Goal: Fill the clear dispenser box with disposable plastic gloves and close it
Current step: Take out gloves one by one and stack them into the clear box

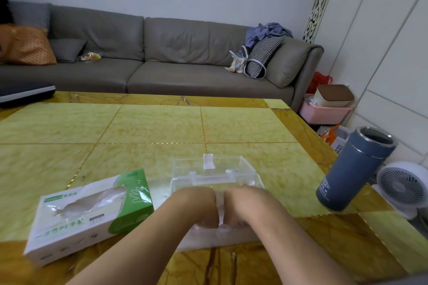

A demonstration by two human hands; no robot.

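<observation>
On the yellow-tiled tabletop (148, 127), left hand (203, 210) and right hand (236, 209) press down, fingers curled, apparently gripping plastic gloves (208, 236) inside the open clear dispenser box (215, 176); a green-and-white glove carton (90, 213) lies just left.

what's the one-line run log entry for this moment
hands: left hand and right hand inside clear dispenser box on gloves | lid: open | glove carton: left of box

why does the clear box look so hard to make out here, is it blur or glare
Head view: mild motion blur softens the glove carton and both hands; the clear dispenser box is transparent, so the green tabletop shows through; wide-angle distortion tilts the blue flask.
</observation>
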